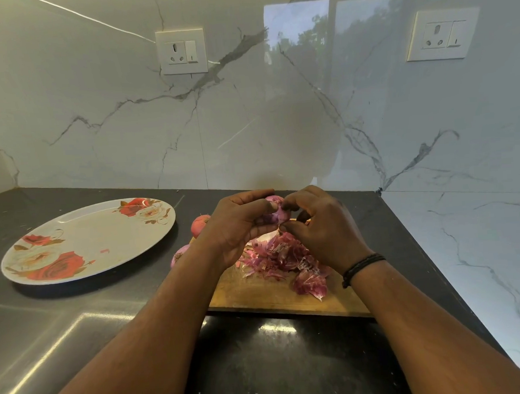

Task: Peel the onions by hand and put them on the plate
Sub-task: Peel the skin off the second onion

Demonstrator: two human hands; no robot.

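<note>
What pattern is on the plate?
Red and white roses on a white plate, seen in the head view.

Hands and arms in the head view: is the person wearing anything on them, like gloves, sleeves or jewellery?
No gloves: both hands, left and right, are bare. No sleeves show either; both forearms are uncovered right down to the bottom edge of the frame. The only thing worn is a dark band of several thin strands, like cords, around the right wrist. No rings or watch can be seen.

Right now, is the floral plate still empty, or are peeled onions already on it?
Empty of onions. The floral plate shows only its rose pattern and one small pink scrap; the left hand and right hand hold an onion.
</note>
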